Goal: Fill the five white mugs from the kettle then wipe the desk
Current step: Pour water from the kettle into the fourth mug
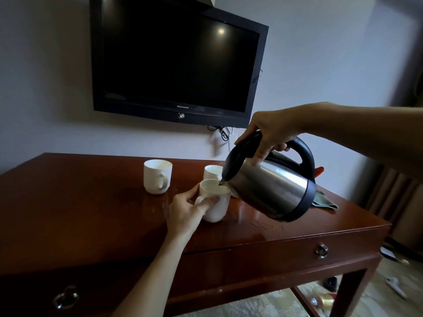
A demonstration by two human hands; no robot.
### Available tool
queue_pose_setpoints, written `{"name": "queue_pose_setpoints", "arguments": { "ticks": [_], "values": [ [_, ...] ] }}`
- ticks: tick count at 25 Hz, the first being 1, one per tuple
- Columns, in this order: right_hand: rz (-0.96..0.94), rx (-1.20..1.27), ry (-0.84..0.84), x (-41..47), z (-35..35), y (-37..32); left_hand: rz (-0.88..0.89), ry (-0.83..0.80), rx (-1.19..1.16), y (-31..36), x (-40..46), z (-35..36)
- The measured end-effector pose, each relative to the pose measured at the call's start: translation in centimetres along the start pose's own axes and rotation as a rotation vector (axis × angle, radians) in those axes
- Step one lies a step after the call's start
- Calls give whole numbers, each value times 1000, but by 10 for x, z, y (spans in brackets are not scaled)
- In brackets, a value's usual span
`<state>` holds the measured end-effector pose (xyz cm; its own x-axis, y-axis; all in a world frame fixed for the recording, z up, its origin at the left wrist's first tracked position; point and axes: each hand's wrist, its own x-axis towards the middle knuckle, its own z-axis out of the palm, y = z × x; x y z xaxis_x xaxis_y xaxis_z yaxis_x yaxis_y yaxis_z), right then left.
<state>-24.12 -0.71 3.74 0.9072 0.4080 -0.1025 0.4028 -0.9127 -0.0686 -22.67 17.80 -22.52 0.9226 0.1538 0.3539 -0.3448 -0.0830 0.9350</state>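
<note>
Clearly mid-pour, the right hand (pixel 270 131) grips the kettle (pixel 267 181) tilted over the near mug (pixel 215 202), steadied by the left hand (pixel 185 211) holding its handle, while only three mugs show and the desk (pixel 91 202) seems unwiped.

A dark television (pixel 176 62) (switched off) hangs on the pale wall (pixel 45 88) at upper centre. Below, a reddish wooden desk (pixel 91 213) with drawers; patterned floor (pixel 263 303) at lower right.
</note>
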Motion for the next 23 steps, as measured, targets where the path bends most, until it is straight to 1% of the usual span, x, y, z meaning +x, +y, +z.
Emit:
{"name": "queue_pose_setpoints", "arguments": {
  "ticks": [8,12,14,17,21,23],
  "values": [
    [4,37,0,-2,3,3,4,-6,14,0,0,-1],
    [2,115,67,-12,11,10,-4,11,62,4,-1,-1],
    [18,198,141,-23,25,20,2,35,100,8,-3,-2],
    [71,370,314,-43,49,37,3,65,172,14,-7,-1],
    [132,640,535,-64,77,58,27,86,298,20,-12,1],
    [158,800,628,-73,98,69,2,115,341,22,-13,1]
  ]
}}
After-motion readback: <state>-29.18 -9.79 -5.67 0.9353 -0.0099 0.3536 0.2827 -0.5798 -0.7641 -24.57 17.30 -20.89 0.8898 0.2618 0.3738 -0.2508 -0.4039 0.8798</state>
